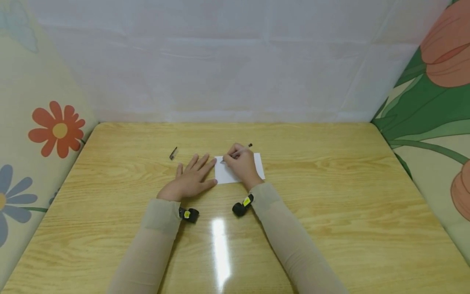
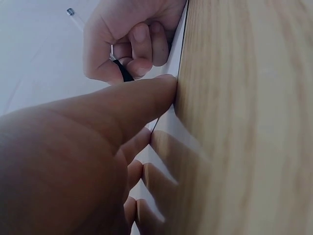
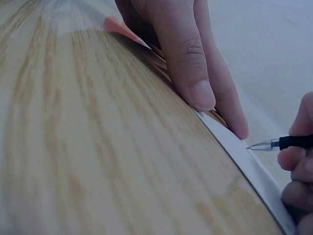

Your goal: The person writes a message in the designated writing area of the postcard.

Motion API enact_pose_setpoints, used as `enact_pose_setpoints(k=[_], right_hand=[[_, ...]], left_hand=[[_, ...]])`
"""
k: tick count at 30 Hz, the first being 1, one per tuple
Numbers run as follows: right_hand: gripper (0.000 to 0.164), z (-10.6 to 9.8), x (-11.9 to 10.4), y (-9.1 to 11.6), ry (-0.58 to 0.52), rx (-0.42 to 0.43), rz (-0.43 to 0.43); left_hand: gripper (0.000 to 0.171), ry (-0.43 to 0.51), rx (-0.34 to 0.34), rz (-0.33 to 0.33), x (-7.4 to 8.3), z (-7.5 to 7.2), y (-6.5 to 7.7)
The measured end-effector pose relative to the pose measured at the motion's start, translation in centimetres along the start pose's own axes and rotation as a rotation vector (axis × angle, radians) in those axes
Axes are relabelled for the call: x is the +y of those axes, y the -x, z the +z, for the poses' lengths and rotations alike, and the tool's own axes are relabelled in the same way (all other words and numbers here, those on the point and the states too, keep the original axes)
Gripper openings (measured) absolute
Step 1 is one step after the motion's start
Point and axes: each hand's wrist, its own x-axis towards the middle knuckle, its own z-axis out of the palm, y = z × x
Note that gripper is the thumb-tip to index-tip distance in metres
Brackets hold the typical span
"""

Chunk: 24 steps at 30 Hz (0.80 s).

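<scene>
A small white sheet of paper (image 1: 228, 175) lies on the wooden table. My right hand (image 1: 243, 163) rests over its right part and pinches a pen (image 1: 238, 152) with a clear barrel and dark grip. In the right wrist view the pen tip (image 3: 259, 146) points down right at the paper (image 3: 244, 155). My left hand (image 1: 192, 179) lies spread flat on the table, thumb and index fingertip at the paper's left edge. Seen from the left wrist, the left thumb (image 2: 142, 98) stretches across in front of the right hand (image 2: 132, 39), hiding the pen's tip.
A pen cap (image 1: 174, 153) with a dark clip lies on the table beyond the left hand. Black wrist cameras (image 1: 189, 214) sit at both wrists. A white cloth (image 1: 235, 73) hangs behind the table's far edge, with flower-patterned panels (image 1: 55, 130) at both sides.
</scene>
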Motion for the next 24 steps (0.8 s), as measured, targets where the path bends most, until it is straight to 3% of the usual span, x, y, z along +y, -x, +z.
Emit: enact_pose_setpoints(k=[12,24], right_hand=[[0.009,0.07,0.38,-0.31,0.0,0.023,-0.068],[0.007,0.05,0.29,-0.25,0.014,0.028,-0.04]], left_hand=[[0.074,0.023,-0.002,0.003,0.0,-0.1,0.12],[0.072,0.011,0.0,-0.002,0.07,-0.01,0.13]])
